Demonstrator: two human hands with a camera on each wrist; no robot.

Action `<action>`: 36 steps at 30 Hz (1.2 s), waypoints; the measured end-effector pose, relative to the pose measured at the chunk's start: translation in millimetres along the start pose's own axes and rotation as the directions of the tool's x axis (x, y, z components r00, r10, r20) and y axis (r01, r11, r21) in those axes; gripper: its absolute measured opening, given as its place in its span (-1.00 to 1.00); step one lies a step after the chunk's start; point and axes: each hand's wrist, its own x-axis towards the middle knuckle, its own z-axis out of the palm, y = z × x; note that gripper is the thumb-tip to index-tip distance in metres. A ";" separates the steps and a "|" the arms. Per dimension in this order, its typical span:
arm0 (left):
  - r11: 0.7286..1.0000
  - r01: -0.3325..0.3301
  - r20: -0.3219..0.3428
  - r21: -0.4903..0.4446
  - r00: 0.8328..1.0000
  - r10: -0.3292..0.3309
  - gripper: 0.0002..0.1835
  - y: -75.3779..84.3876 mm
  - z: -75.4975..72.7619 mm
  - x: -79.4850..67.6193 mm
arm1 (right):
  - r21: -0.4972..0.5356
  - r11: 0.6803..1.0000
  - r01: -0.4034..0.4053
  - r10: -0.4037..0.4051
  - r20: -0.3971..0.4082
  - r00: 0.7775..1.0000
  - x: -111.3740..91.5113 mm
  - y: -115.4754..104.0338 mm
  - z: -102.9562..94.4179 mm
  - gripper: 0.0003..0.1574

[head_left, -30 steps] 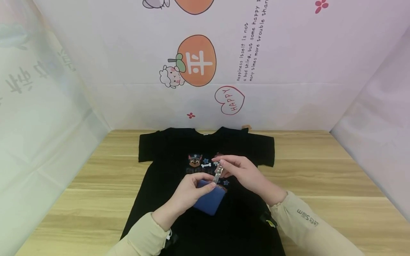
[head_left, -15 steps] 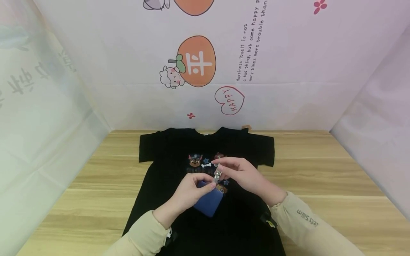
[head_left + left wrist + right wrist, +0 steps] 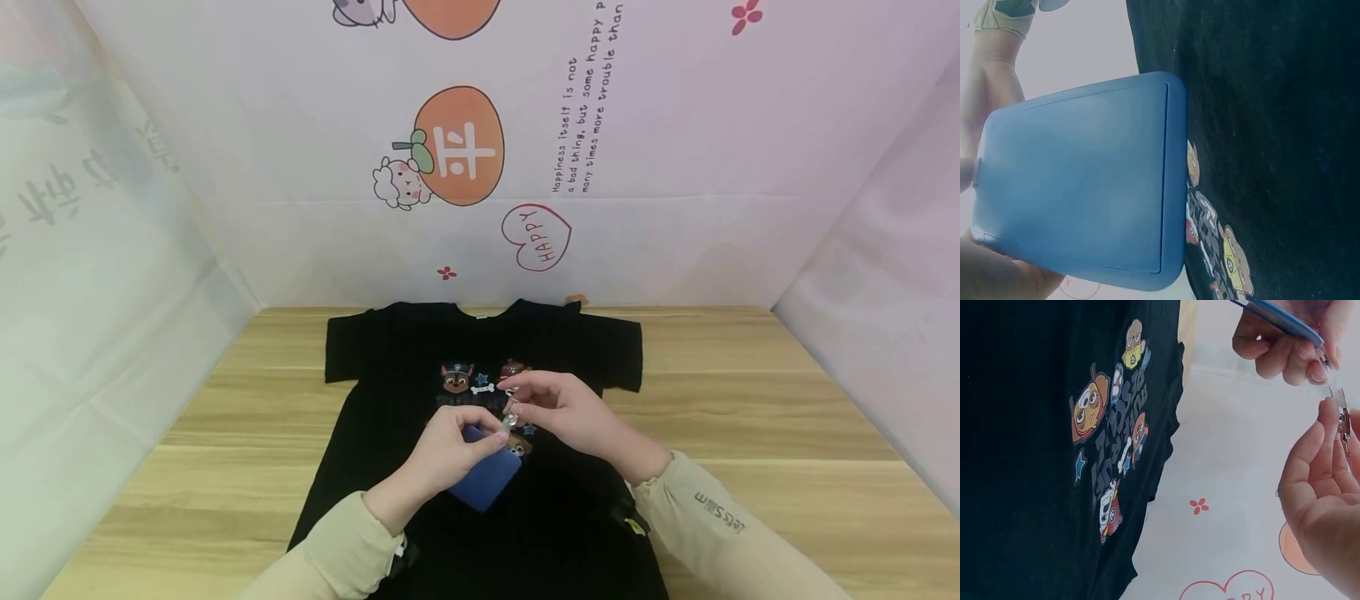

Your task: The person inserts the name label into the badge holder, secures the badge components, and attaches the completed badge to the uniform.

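Left hand (image 3: 442,454) pinching top edge of blue card holder (image 3: 487,477), held just above black T-shirt (image 3: 390,392). Fingers curled round the holder's upper rim, thumb on near face. In left wrist view, blue card holder (image 3: 1079,187) fills most of frame: flat, rounded corners, back panel facing camera.

Right hand (image 3: 570,412) pinching small metal clip (image 3: 511,414) between thumb and fingertips, clamped on it. Clip sits right at holder's top edge, joined by a short clear strap (visible in right wrist view, clip (image 3: 1341,412) beside fingertips (image 3: 1327,419)). Both hands close together over the printed chest graphic (image 3: 480,385).

Step in hand, by judgement: working the clip at the holder's top, either opening it or lining it up for attachment. Cannot tell whether clip jaws stand open or closed; too small in head view, edge-on in wrist view.

Next move likely calls for: holder kept steady in left grip, clip squeezed open with right thumb, then brought down to fabric or strap slot with a fine, square alignment. Risk: strap twisting, clip slipping out of the pinch.

Rest: T-shirt spread flat on wooden worktop (image 3: 750,400), collar toward back wall, sleeves out to both sides. Pale backdrop (image 3: 675,167) with orange fruit cartoon and "HAPPY" heart behind. Beige sleeves (image 3: 720,525) on both arms.
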 end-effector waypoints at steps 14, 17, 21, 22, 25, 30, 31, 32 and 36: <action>0.997 -0.041 -0.029 0.070 0.999 0.043 -0.91 8.3 3.0 -2.1 | 0.001 1.000 0.027 -0.027 -0.023 0.999 -0.6 3.0 -1.1 -0.64; 0.997 -0.045 -0.024 0.068 0.999 0.046 -0.90 6.8 2.8 -2.3 | 0.000 1.000 0.018 -0.018 -0.010 1.000 -0.5 3.7 -0.7 -0.64; 0.997 -0.052 -0.013 0.058 0.999 0.052 -0.90 4.3 2.4 -2.1 | 0.005 1.000 0.012 -0.012 -0.002 1.000 -0.7 4.6 0.5 -0.64; 0.997 -0.053 -0.012 0.057 0.999 0.053 -0.90 4.0 2.4 -1.8 | 0.006 1.000 0.013 -0.013 -0.002 1.000 -0.8 4.8 0.5 -0.64; 0.997 -0.053 -0.006 0.047 0.999 0.053 -0.90 3.6 2.8 -1.2 | 0.007 1.000 0.013 -0.013 -0.002 1.000 -1.2 5.4 0.4 -0.65; 0.998 -0.042 0.000 0.039 0.999 0.042 -0.92 3.3 4.6 -1.2 | 0.008 1.000 0.017 -0.017 -0.012 1.000 -2.6 7.4 0.1 -0.65; 0.998 -0.039 0.001 0.040 0.999 0.039 -0.92 3.1 4.9 -1.3 | 0.010 1.000 0.019 -0.019 -0.013 1.000 -2.8 7.9 0.1 -0.65; 0.999 -0.037 0.002 0.039 0.999 0.037 -0.92 2.9 5.2 -1.5 | 0.011 1.000 0.020 -0.019 -0.014 1.000 -3.1 8.5 0.0 -0.65; 0.999 -0.031 0.006 0.031 0.999 0.031 -0.92 2.1 5.7 -2.4 | 0.005 1.000 0.013 -0.013 -0.012 1.000 -4.2 10.8 -0.2 -0.65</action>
